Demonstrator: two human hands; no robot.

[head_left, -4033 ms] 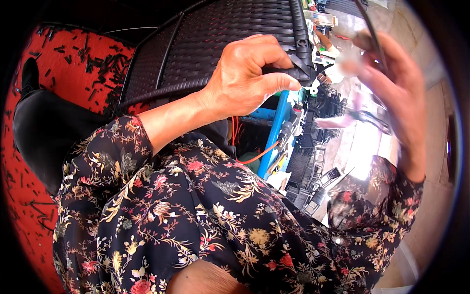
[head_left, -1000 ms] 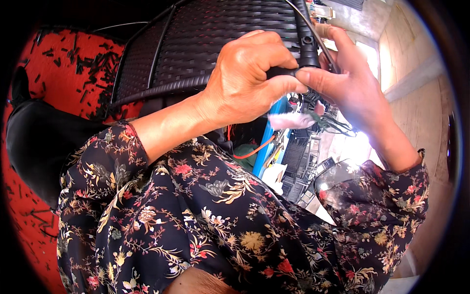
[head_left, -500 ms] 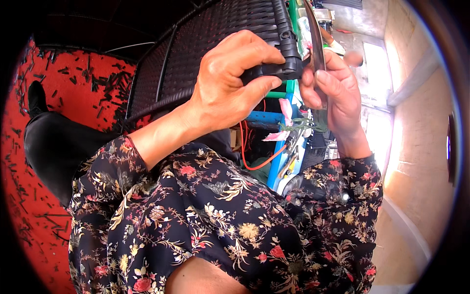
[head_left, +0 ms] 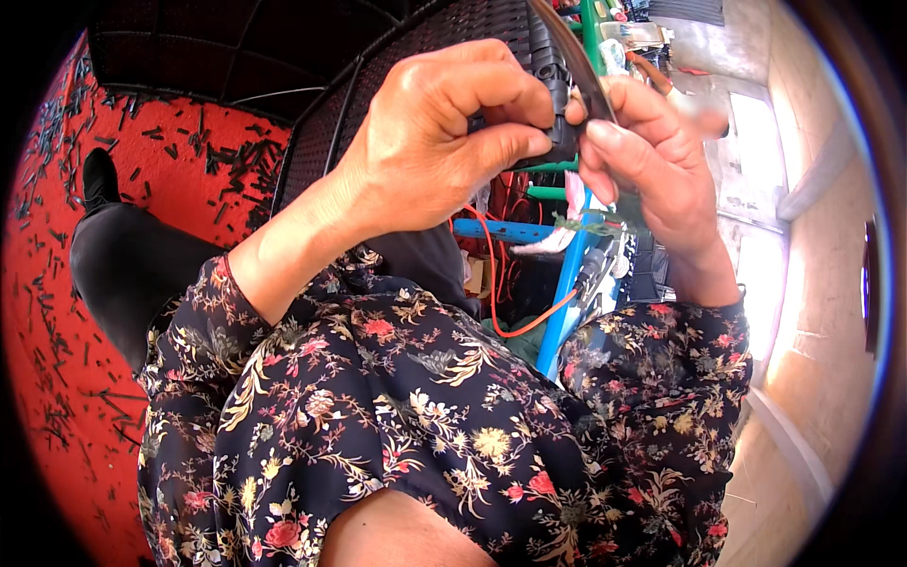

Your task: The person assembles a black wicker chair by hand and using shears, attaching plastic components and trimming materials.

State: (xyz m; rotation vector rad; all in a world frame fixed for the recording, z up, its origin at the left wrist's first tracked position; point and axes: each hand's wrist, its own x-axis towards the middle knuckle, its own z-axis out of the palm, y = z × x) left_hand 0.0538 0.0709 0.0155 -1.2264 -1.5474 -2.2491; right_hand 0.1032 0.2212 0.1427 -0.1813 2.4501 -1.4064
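Note:
A black woven wicker panel [head_left: 425, 47] with a strip-wrapped edge rises in front of me. My left hand [head_left: 435, 142] is closed at the panel's wrapped corner, thumb and bent fingers pinching there; the exact bit under the fingertips is partly hidden. On the other side of that edge, my right hand [head_left: 657, 156] is closed on a dark, glossy flat weaving strip [head_left: 578, 61]. The strip curves up from between thumb and fingers and runs out past the top of the view. Both hands are close together at the corner.
Black strip offcuts litter the red floor [head_left: 142, 312] at left. Behind the hands stand a blue frame [head_left: 553, 326] and green bars [head_left: 590, 38], with an orange cord [head_left: 496, 317] looping below. A pale wall [head_left: 822, 312] is at far right.
The view has shifted, so the panel and floor appear further right. My left fingertips have come closer together at the corner, and the strip leans more to the left.

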